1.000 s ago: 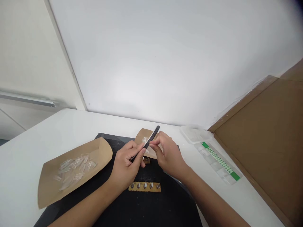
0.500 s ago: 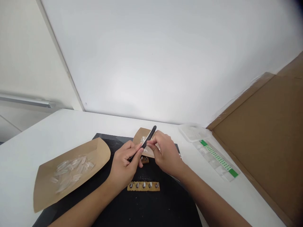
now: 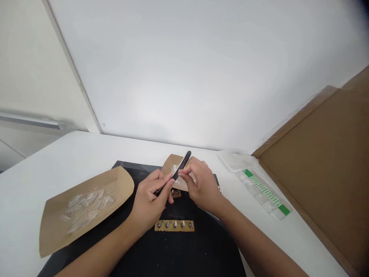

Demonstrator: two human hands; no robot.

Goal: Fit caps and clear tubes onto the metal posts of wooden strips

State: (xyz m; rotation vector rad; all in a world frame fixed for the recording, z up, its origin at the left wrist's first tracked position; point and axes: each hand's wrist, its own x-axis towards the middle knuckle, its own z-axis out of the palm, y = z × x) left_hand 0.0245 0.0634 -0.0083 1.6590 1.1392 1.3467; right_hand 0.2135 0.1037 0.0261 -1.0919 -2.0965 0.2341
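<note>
My left hand [image 3: 154, 194] is closed around the lower half of a slim black nail file [image 3: 183, 161], which slants up to the right. My right hand [image 3: 203, 186] is pinched, its thumb and fingertips right at the file's edge; whatever is between them is too small to make out. Just below the hands lies a tan strip [image 3: 179, 226] bearing a row of round metal pieces, some with white bits on top. A second, shorter brown piece with metal bits [image 3: 176, 193] shows partly behind my left fingers. Behind the hands sits a small brown paper tray [image 3: 170, 163] with clear and white bits.
A larger paper tray [image 3: 54, 215] with many clear nail tips stands at left, overlapping the black mat [image 3: 178, 257]. To the right on the white table lie a clear compartment case [image 3: 266, 196] with a green label and a translucent lid [image 3: 235, 159]. Cardboard [image 3: 323, 161] rises at far right.
Both hands and the nail file hold nearly the same place. The whole view has shifted very slightly.
</note>
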